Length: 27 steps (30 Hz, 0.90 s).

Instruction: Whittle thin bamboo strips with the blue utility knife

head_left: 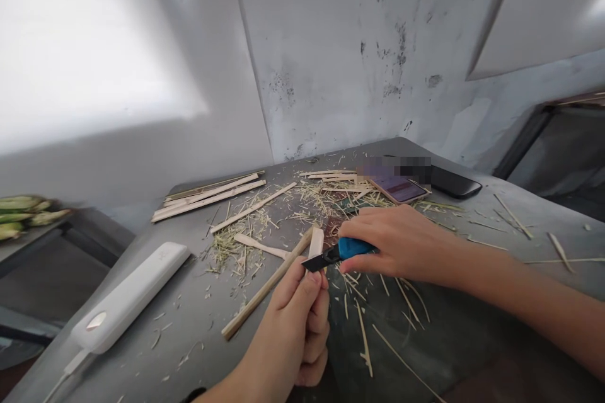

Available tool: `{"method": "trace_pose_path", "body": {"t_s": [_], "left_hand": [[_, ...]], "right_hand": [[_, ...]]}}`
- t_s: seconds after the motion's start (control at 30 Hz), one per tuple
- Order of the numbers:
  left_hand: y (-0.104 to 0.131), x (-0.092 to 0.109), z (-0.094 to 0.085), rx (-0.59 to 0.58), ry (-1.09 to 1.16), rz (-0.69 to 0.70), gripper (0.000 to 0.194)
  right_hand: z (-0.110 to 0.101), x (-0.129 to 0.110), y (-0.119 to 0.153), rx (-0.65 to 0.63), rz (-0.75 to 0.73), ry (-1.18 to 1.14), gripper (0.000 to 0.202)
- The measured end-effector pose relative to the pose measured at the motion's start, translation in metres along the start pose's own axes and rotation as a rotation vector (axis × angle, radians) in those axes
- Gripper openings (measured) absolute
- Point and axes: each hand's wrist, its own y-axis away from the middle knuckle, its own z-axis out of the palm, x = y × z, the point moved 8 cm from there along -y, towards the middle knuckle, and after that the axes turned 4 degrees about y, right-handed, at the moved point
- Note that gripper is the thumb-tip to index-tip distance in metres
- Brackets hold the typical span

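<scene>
- Blue and black knife (350,248) gripped in the right hand (394,239), blade against a pale wooden piece (316,243).
- Left hand (300,321) closed around that piece, its upper end sticking out, over the middle of the table (189,289).
- Wooden rod (265,289) slanting just left of the left hand.
- White device (132,296) with a cable, left side.
- Pale strips (210,196), far left.
- Lit phone (399,187), far right, beside scattered shavings (321,200).

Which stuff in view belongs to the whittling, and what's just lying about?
Job, by the look of it:
blue-handled knife, right hand
pale piece, left hand
loose strips
shavings

Lying about:
white corded device
lit phone
black slab
</scene>
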Motion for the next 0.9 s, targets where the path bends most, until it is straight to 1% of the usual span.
{"method": "trace_pose_path", "body": {"t_s": [0.13,0.23,0.33,0.4,0.63,0.77,0.9], "left_hand": [[-0.003,-0.001,0.000,-0.031,0.004,-0.018,0.049],[-0.005,0.000,0.001,-0.055,0.000,-0.027,0.049],[-0.003,0.004,0.002,-0.050,-0.010,-0.012,0.043],[-0.002,0.005,0.003,-0.051,-0.010,-0.009,0.040],[-0.002,0.006,0.005,-0.074,0.021,0.000,0.035],[-0.002,0.005,0.003,-0.071,0.020,-0.013,0.037],[-0.003,0.003,0.002,-0.080,0.019,-0.025,0.038]], "right_hand": [[-0.001,0.004,0.000,0.001,0.011,-0.008,0.056],[-0.004,0.004,0.000,0.025,-0.012,-0.022,0.060],[-0.008,0.004,0.000,0.063,-0.049,-0.002,0.064],[-0.008,0.005,0.000,0.066,-0.053,0.008,0.065],[-0.007,0.010,0.000,0.040,-0.047,0.000,0.068],[-0.005,0.011,-0.001,-0.029,-0.045,-0.015,0.066],[-0.004,0.014,-0.001,-0.057,-0.026,-0.029,0.068]]}}
